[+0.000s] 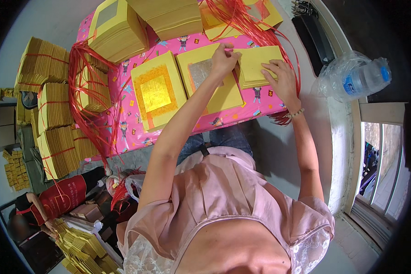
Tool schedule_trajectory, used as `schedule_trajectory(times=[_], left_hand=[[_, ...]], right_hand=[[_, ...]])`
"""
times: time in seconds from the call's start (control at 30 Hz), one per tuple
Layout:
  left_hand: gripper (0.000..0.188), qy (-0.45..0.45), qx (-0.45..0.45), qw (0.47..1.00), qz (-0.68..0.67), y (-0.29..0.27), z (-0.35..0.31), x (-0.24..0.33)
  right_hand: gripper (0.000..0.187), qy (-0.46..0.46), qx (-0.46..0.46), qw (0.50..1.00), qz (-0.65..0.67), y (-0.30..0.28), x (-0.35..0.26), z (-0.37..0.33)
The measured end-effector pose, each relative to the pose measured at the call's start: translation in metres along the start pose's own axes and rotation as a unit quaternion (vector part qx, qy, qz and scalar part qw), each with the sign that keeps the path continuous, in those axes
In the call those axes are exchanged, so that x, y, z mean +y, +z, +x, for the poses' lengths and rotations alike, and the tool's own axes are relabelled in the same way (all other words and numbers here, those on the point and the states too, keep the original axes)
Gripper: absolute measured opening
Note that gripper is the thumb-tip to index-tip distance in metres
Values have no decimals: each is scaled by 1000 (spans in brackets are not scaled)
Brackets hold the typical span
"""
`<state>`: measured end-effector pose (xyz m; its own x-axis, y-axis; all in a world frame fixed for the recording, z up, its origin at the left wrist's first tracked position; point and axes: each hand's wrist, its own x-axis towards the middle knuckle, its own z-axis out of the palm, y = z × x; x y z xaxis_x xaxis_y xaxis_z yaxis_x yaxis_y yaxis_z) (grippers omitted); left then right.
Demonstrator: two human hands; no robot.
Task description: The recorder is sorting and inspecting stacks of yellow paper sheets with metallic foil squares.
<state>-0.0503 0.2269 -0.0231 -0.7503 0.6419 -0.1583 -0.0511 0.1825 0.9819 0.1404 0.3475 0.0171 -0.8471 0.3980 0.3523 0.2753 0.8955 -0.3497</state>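
Observation:
A small stack of plain yellow paper sheets (252, 68) lies at the right side of the pink patterned tablecloth. My left hand (224, 61) reaches across to its upper left corner, fingers curled and pinched at the paper's edge. My right hand (282, 76), a beaded bracelet at its wrist, rests with fingers spread on the stack's right part. Under my left forearm is a yellow paper stack with a silver square (200, 72), partly covered. Left of it lies another yellow stack with a gold square (156, 93) in an orange border.
Tall yellow paper blocks (121, 39) stand at the table's back. Red plastic strips (84, 91) hang over the left side, beside tied yellow bundles (55, 109). A plastic bottle (358, 84) in clear wrap lies at the right. Another person's arm (35, 205) shows at lower left.

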Motion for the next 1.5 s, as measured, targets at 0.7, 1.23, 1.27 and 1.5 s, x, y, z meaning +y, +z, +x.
schedule_trajectory(times=[0.7,1.23,1.27,1.5], left_hand=[[42,181,-120,846,487,-119,-163,16],[40,253,-86,808,526,-123,-173,-3],[39,253,-89,809,524,-123,-173,-2],[32,266,-80,826,490,-126,-173,-3]], right_hand=[[20,-186,-85,967,152,-23,-90,0],[19,-301,-206,928,70,42,-102,-13],[18,-295,-216,927,85,41,-101,-12],[17,-259,-244,929,101,36,-105,-6]])
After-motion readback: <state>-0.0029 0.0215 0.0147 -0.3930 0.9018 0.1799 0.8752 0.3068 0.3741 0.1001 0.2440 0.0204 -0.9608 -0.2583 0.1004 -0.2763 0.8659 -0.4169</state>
